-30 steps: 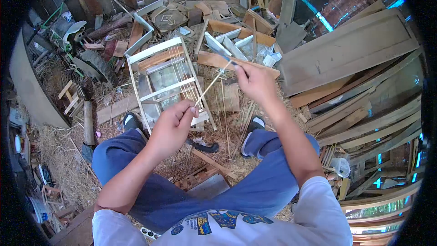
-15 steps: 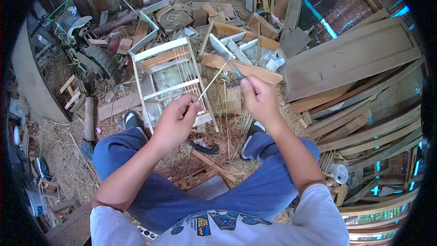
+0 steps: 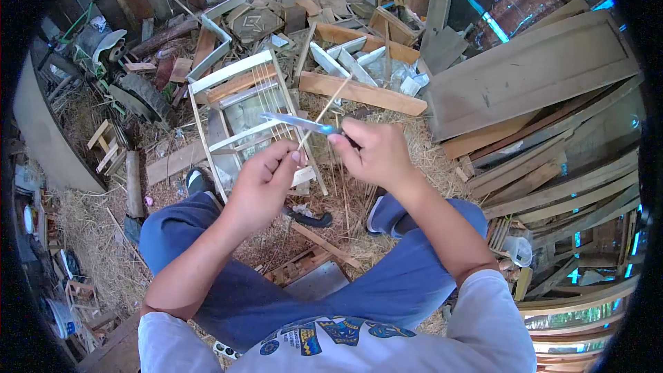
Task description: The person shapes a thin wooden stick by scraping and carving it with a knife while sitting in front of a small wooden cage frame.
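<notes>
My left hand (image 3: 264, 183) is closed around the lower end of a thin wooden stick (image 3: 334, 96), which slants up and to the right. A knife (image 3: 297, 121) with a dark handle is gripped in my right hand (image 3: 373, 152). Its blade points left and crosses the stick just above my left fingers; whether the edge touches the wood I cannot tell. Beyond my hands a pale wooden frame (image 3: 230, 141) with crossbars lies on the ground, several thin sticks running lengthwise along its right side.
Straw and scraps cover the ground around my feet. A dark curved object (image 3: 309, 219) lies between my legs. Planks and a large wooden panel (image 3: 532, 76) are stacked at right. A loose board (image 3: 362, 93) rests past the frame. A machine with a tyre (image 3: 148, 100) stands at left.
The knife has swung from pointing up, near the stick's far end, to lying leftward across the stick close to my left hand. My right hand has moved left and slightly down.
</notes>
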A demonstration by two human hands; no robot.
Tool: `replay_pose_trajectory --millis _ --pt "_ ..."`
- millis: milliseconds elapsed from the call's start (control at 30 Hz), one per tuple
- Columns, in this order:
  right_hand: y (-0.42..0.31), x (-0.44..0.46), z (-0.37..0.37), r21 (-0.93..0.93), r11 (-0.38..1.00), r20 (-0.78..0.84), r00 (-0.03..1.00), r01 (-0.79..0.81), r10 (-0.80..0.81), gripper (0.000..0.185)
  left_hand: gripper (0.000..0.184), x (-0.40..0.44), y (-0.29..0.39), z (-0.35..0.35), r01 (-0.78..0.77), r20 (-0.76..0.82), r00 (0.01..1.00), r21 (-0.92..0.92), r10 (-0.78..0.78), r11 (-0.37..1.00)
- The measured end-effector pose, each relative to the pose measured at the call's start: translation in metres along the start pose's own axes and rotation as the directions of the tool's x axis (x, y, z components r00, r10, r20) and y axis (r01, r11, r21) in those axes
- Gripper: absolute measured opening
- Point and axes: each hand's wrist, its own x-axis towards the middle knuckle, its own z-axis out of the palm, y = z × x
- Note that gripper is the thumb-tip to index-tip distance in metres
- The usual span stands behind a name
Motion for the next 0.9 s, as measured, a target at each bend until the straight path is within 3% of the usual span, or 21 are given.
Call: replay_pose_trajectory --millis 133,200,267,333,400,467,533,600,667,700,733,800,900 --pt "-0.009 -0.003 -0.004 -0.061 0.998 0.049 0.999 0.007 -0.004 0.033 0.017 -0.001 0.003 -0.004 -0.045 -0.005 0.999 0.089 0.046 0.995" --pt "0.006 0.006 -0.011 -0.062 0.997 0.000 0.999 0.037 -0.037 0.032 0.017 -0.004 0.006 -0.002 0.018 -0.008 1.000 0.032 -0.018 0.999" --pt "0.023 0.012 -0.014 -0.092 0.974 -0.038 0.978 -0.208 0.205 0.030 0.016 -0.007 0.003 -0.006 0.024 0.010 1.000 0.053 -0.025 0.998" --pt "0.009 0.003 -0.013 -0.099 0.976 -0.030 0.981 -0.195 0.193 0.031 0.015 -0.007 -0.002 -0.005 -0.098 -0.002 0.995 0.149 0.099 0.984" --pt "-0.004 -0.005 -0.007 -0.037 0.999 0.034 0.999 0.031 -0.030 0.032 0.016 -0.008 0.001 -0.005 -0.070 0.008 0.998 0.122 0.069 0.990" --pt "0.011 0.003 -0.010 -0.038 0.999 0.042 0.999 0.022 -0.020 0.033 0.016 -0.010 0.005 -0.009 -0.025 0.037 0.999 0.105 0.021 0.994" --pt "0.028 0.016 -0.014 -0.074 0.972 -0.047 0.974 -0.224 0.221 0.037 0.018 -0.009 0.009 -0.012 0.069 0.090 0.993 0.074 -0.075 0.995" --pt "0.017 0.006 -0.015 -0.045 0.978 -0.068 0.977 -0.204 0.201 0.034 0.018 -0.012 0.006 -0.010 0.019 0.080 0.996 0.108 -0.028 0.994" --pt "0.006 -0.003 -0.012 -0.071 0.997 0.028 1.000 0.001 0.001 0.032 0.018 -0.009 0.000 -0.008 -0.020 0.071 0.997 0.147 0.010 0.989" --pt "0.012 0.000 -0.011 -0.110 0.988 0.043 0.993 -0.108 0.113 0.032 0.018 -0.006 -0.005 -0.008 0.001 0.052 0.999 0.108 -0.007 0.994" --pt "0.031 0.004 -0.010 -0.106 0.987 0.038 0.991 -0.124 0.129 0.032 0.018 -0.007 -0.008 -0.008 0.028 0.040 0.999 0.068 -0.030 0.997" --pt "0.078 0.014 -0.012 -0.017 0.930 -0.219 0.909 -0.368 0.355 0.034 0.018 -0.012 0.007 -0.004 0.064 0.069 0.995 0.032 -0.066 0.997" --pt "0.081 0.011 -0.024 0.134 0.903 -0.187 0.885 -0.408 0.427 0.036 0.017 -0.011 0.005 -0.003 0.069 0.084 0.994 -0.006 -0.068 0.998"
